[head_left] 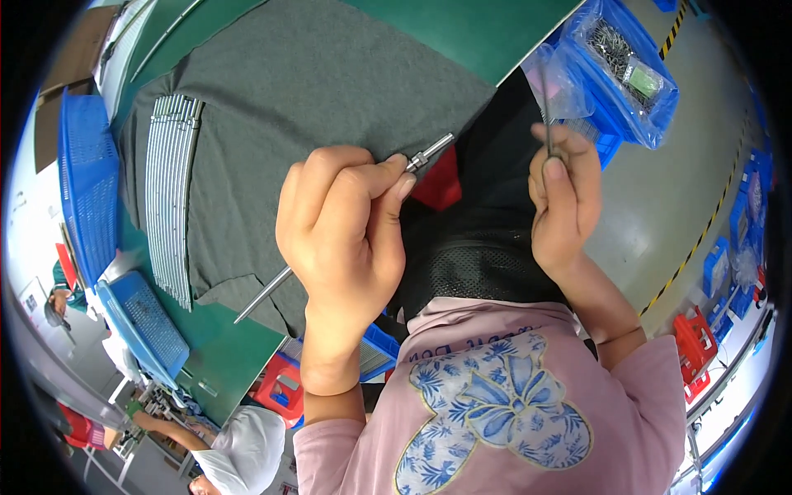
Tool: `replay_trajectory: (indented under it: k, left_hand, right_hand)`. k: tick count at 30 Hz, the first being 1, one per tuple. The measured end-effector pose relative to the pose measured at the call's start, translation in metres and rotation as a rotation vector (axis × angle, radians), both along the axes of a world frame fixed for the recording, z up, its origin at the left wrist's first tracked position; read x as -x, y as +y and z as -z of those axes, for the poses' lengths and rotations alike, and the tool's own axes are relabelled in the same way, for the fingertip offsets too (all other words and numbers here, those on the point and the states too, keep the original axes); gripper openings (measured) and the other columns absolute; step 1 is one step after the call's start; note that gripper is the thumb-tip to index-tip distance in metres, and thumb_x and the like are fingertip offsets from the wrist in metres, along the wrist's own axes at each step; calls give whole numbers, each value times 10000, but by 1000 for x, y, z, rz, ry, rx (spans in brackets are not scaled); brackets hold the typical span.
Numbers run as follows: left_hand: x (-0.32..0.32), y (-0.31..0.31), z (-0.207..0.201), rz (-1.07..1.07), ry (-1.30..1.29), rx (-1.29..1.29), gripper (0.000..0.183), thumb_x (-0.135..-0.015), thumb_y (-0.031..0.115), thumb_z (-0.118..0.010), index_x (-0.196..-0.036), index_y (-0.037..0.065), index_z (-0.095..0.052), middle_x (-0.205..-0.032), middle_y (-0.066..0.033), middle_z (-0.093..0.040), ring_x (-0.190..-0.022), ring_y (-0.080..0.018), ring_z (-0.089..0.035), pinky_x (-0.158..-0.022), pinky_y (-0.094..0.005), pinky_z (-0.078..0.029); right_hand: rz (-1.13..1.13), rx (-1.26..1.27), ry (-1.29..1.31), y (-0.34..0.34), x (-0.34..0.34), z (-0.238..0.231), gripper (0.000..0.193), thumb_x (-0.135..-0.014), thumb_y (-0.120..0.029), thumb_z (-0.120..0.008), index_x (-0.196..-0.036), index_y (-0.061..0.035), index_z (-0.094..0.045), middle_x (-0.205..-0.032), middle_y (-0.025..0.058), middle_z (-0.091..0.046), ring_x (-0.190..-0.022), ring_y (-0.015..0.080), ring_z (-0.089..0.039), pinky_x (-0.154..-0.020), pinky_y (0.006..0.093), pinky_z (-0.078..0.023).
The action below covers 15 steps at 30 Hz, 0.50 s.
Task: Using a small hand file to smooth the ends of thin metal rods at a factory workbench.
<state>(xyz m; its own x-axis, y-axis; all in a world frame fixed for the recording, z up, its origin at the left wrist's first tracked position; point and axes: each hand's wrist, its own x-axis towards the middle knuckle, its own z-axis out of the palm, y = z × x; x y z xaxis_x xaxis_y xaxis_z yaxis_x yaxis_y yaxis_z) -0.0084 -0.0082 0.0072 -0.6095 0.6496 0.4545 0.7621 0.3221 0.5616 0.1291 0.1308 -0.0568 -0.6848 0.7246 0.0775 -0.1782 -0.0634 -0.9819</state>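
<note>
A metal rod [264,294] is gripped by the closed fingers of the left hand [342,223], its stepped tip pointed between one and two o'clock. At three o'clock from that hand, a thin, blurred rod [546,107], pointed toward twelve, is pinched between thumb and fingers of the right hand [565,194]. At nine o'clock, silvery rods [172,198] are laid on grey cloth [272,107].

Grey floor [631,219] — striped tape [674,33] (yellow-black) across it — beside green table [437,29]
</note>
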Motion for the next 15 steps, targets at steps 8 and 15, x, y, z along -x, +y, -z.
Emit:
replay_trajectory:
  k: [8,15]
  left_hand:
    - [-1,-2,2,-2,1,-11,151,-663,4,-732,-776,44,-641,-751,-57,-565,-610,-210,-484,-544,-311,-375]
    - [0,8,5,27,30,-49,158,-666,-23,-722,-777,41,-629,-755,-64,-563,-620,-222,-490,-548,-318,-382]
  right_hand:
    - [-170,453,-67,-3,29,-13,131,-869,-106,-670,-879,-21,-570,-695,-48,-526,-575,18,-456,-530,176,-355]
    - [-20,-358,-164,-24,62,-38,213,-779,-113,-757,-753,-57,-554,-525,-47,-399,-444,35,-365,-429,203,-281]
